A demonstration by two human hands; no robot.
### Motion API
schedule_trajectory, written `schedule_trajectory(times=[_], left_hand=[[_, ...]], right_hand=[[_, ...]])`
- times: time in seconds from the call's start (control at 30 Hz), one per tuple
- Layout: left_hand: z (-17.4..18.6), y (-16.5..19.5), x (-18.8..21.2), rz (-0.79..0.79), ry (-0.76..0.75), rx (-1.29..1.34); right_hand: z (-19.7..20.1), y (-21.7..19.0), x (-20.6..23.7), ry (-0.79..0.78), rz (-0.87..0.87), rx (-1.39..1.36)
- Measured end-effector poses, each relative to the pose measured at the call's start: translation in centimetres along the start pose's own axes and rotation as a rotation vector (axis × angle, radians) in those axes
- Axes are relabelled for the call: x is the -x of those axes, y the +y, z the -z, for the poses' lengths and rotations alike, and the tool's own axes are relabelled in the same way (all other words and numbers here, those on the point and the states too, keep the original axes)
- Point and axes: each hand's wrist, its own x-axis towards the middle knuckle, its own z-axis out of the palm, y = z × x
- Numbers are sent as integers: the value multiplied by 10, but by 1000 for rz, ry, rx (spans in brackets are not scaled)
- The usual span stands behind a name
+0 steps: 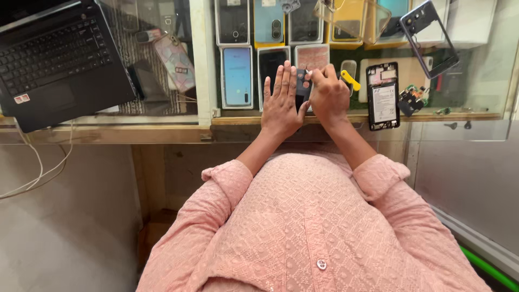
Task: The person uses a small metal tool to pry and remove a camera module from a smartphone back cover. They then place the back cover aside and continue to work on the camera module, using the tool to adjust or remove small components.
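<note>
Roughly: left hand (pixel 281 103) flat, fingers spread, pinning small dark phone part (pixel 301 89) on bench (pixel 162 132); right hand (pixel 328 96) pinched on thin tool, left of opened phone (pixel 383 96). Light, stiff, fragile; edges only.

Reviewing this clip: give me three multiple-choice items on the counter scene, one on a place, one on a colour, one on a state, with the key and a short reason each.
1. Where is the laptop?
A. far left of the glass counter
B. right of the opened phone
C. on the floor

2. What colour is the small tool just right of the right hand?
A. blue
B. yellow
C. white

3. How is the left hand?
A. clenched in a fist
B. flat, fingers spread, pressing a dark phone part
C. hanging off the counter

Key: 1 A, it fills the upper left corner; 2 B, its handle is bright yellow; 3 B, the palm lies open on the part.
</note>
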Motion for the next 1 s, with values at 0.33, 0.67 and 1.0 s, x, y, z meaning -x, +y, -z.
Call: schedule_trajectory(times=[0.33, 0.67, 1.0], left_hand=[[-6, 10, 5, -18, 22, -4], [-4, 15, 5, 18, -23, 15], [-8, 15, 12, 7, -10, -5]], right_hand=[[4, 5, 17, 13, -2, -43], [7, 4, 20, 86, -15, -18], [7, -1, 28, 82, -141, -37]])
